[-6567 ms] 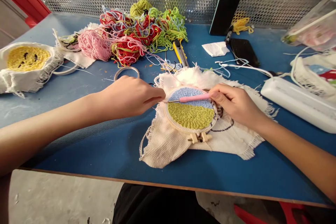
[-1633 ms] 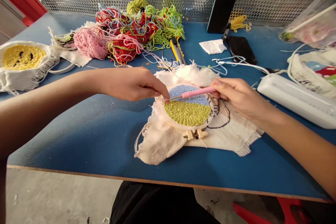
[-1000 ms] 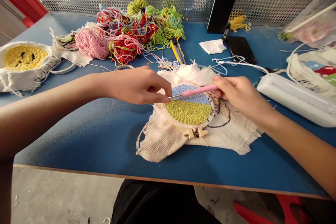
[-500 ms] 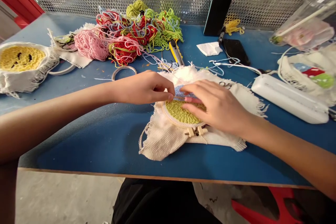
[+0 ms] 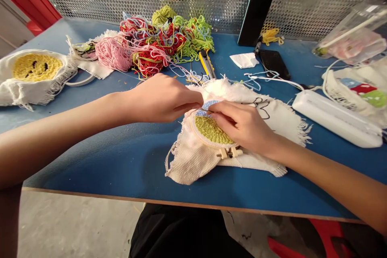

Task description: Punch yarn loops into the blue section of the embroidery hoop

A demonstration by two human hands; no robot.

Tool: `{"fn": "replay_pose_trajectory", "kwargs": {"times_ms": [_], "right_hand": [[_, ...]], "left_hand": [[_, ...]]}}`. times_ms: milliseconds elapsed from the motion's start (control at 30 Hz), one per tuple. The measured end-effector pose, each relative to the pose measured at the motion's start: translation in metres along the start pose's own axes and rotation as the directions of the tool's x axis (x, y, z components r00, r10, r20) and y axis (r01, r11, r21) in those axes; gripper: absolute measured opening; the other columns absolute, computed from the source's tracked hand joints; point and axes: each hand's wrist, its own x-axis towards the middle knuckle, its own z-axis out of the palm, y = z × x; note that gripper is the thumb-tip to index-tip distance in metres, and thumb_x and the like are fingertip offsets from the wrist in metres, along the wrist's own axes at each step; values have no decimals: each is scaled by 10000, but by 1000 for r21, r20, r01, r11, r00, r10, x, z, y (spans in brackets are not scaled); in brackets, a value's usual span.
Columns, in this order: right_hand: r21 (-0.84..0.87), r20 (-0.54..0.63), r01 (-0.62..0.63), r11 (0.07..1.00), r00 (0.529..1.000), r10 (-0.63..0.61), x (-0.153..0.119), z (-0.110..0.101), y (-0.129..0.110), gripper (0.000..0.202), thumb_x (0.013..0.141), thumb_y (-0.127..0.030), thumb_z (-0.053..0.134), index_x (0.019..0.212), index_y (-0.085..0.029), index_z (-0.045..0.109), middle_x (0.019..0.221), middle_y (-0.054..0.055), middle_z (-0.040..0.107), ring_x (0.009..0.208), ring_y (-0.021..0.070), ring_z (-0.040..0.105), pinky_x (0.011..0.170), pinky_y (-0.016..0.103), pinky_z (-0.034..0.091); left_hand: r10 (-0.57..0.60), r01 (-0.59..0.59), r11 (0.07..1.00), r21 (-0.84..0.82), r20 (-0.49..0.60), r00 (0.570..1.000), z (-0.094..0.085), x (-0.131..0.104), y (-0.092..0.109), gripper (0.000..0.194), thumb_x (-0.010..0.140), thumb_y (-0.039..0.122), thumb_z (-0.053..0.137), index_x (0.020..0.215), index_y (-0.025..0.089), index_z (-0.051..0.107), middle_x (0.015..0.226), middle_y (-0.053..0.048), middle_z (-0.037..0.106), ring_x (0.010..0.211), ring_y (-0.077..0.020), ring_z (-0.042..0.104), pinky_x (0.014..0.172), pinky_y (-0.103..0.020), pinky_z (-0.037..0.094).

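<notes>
Clearly, the leftmost item, well apart from the grip, is a round yellow looped piece (image 5: 38, 67) with dark marks, set in white fringed cloth. A pale ring (image 5: 80, 82) touches that cloth's right side. Nearer the grip and beyond it lie a pink yarn bundle (image 5: 113, 53) and, just right of that, a tangle of red, blue and green yarn (image 5: 157, 42).

The left hand (image 5: 160, 98) comes in palm down, its thumb and fingertips pressed together at the left end of a thin shaft (image 5: 205, 110); whether they hold its tip or a thread, I cannot tell. Directly under the grip sits the hoop (image 5: 194, 129), its upper part filled with light blue loops, its lower part with olive-green ones. Cream cloth (image 5: 193, 161) spreads around it on the blue table (image 5: 121, 153), and the hoop's clamp (image 5: 229, 153) points to the near side. Beyond the grip lies a yellow cutter (image 5: 207, 64).

The right hand (image 5: 246, 129) pinches the shaft between thumb and forefinger, close to the left fingertips, and covers the hoop's right side. Beyond the right hand, a black phone (image 5: 256, 14) leans upright; farther right of the grip rests a long white device (image 5: 337, 119).
</notes>
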Motion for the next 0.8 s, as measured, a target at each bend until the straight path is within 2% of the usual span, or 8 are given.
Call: {"fn": "replay_pose_trajectory", "kwargs": {"times_ms": [200, 300, 433, 567, 667, 800], "right_hand": [[41, -12, -28, 999, 1000, 29, -2, -2, -1, 184, 871, -211, 433, 949, -213, 601, 889, 29, 662, 789, 149, 603, 709, 279, 443], [58, -19, -44, 997, 999, 45, -4, -3, 0, 199, 866, -213, 440, 977, -217, 605, 891, 28, 668, 771, 149, 608, 690, 279, 450], [79, -20, -39, 996, 999, 40, -5, -4, 2, 278, 866, -184, 423, 1091, -223, 581, 1011, 31, 664, 823, 151, 619, 724, 290, 463], [83, -38, -26, 996, 999, 29, -4, -3, 3, 276, 861, -173, 434, 1081, -203, 596, 1027, 38, 666, 849, 153, 625, 760, 292, 471], [83, -38, -37, 996, 999, 40, -4, -3, 3, 268, 856, -173, 443, 1066, -196, 608, 1009, 41, 673, 839, 154, 628, 760, 294, 478], [102, -36, -46, 994, 998, 50, -4, -2, 4, 279, 853, -175, 445, 1070, -220, 615, 1034, 38, 668, 880, 167, 627, 780, 312, 480]], "left_hand": [[-9, 10, 986, -167, 4, 1000, 4, -2, -1, 300, 886, 262, 367, 998, 187, 636, 721, -26, 675, 570, -96, 571, 511, -202, 325], [-29, 29, 982, -185, -1, 1000, 6, -6, -2, 324, 894, 263, 355, 1068, 202, 621, 746, -33, 681, 589, -99, 579, 543, -201, 351], [-33, 32, 977, -213, -3, 999, 6, -10, -7, 340, 892, 247, 357, 1136, 232, 592, 807, -32, 689, 636, -108, 593, 579, -204, 376], [-46, 42, 979, -201, -16, 999, 5, -10, -6, 346, 890, 236, 354, 1155, 244, 576, 821, -23, 685, 674, -113, 597, 592, -206, 378], [-65, 63, 993, -104, -12, 998, 5, -8, -2, 349, 884, 240, 351, 1150, 256, 576, 792, -22, 676, 630, -113, 575, 553, -218, 349], [-99, 107, 976, 191, -51, 994, -1, -9, -1, 331, 855, 229, 361, 1069, 262, 611, 700, -24, 635, 521, -110, 495, 487, -245, 259]]}}
